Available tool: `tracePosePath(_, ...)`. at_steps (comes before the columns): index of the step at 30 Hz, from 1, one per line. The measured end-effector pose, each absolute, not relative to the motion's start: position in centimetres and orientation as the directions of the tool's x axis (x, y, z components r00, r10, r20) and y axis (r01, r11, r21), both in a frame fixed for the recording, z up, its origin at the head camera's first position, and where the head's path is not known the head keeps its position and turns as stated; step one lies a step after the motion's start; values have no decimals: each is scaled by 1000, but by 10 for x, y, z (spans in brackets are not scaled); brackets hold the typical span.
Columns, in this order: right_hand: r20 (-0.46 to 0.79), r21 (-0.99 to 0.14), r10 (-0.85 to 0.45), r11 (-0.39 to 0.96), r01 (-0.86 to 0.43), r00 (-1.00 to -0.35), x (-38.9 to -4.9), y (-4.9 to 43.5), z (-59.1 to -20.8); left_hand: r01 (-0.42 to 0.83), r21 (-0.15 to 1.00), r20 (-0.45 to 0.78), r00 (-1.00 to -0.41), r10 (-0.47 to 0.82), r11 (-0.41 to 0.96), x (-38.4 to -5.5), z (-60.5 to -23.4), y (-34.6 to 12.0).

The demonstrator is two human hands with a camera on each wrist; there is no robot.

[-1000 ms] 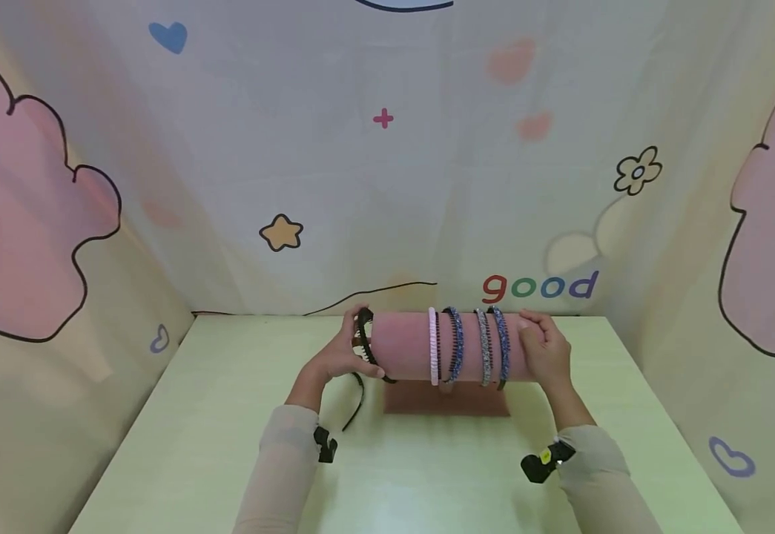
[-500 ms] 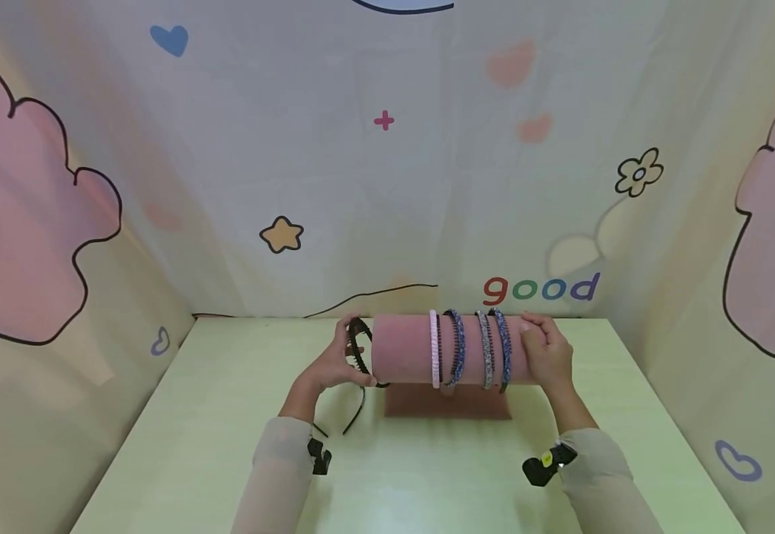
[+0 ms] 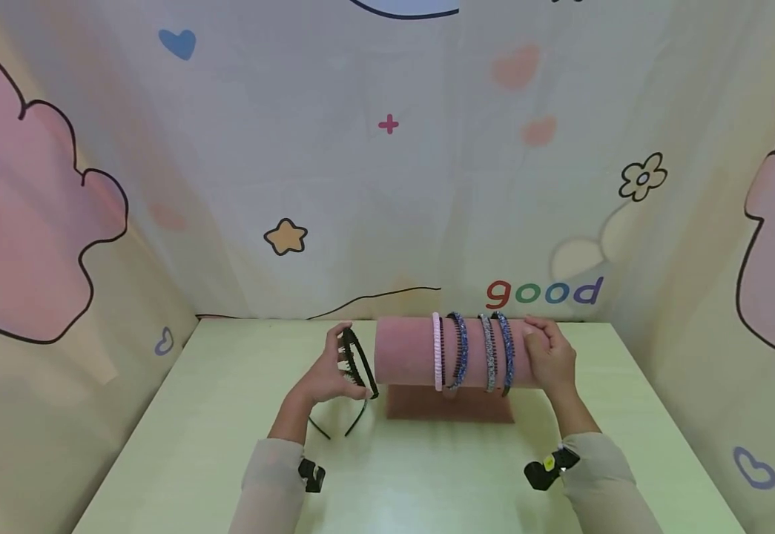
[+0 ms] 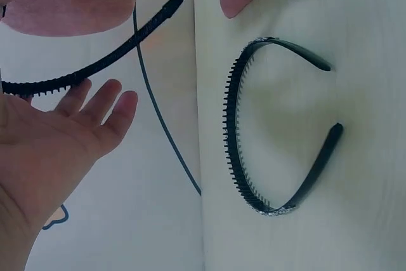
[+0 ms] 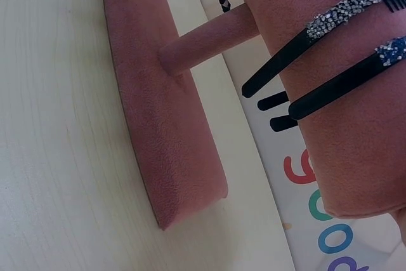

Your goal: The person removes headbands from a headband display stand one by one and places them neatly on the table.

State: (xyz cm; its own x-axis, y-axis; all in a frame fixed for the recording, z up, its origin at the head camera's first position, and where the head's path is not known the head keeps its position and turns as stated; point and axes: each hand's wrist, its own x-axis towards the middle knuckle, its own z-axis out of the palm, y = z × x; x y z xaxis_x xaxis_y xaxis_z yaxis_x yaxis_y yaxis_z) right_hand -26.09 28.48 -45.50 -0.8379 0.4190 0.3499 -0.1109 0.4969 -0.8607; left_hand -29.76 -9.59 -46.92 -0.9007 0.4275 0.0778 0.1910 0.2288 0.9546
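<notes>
My left hand (image 3: 331, 377) holds a black toothed headband (image 3: 358, 363) between thumb and fingers, just off the left end of a pink padded roll (image 3: 403, 352). In the left wrist view the headband (image 4: 108, 61) spans in front of the roll's round end (image 4: 70, 7), apart from it. My right hand (image 3: 552, 356) grips the roll's right end. Around the roll sit several headbands: a pale pink one (image 3: 437, 352), a silver glittery one (image 3: 489, 354) and blue glittery ones. Below the left hand a second dark headband (image 4: 235, 125) lies on the table.
The roll stands on a pink base (image 3: 450, 404) through a short post (image 5: 209, 39). Beneath it is a pale table (image 3: 427, 475). A printed cloth backdrop (image 3: 334, 148) rises behind the table and along both sides.
My left hand has moved left, drawing the black headband off the roll's left end. More of the headband lying on the table shows. The right hand keeps its grip.
</notes>
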Motion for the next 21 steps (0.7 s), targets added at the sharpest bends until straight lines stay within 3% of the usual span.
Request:
tracePosePath(12, 331, -872, 432, 480, -96, -839, -263, 284, -458, 249, 901, 142, -943, 301, 356, -275, -480, -101)
tracePosePath(21, 311, -882, 439, 464, -83, -843, -263, 283, -458, 196, 909, 153, -978, 143, 369, -256, -488, -102)
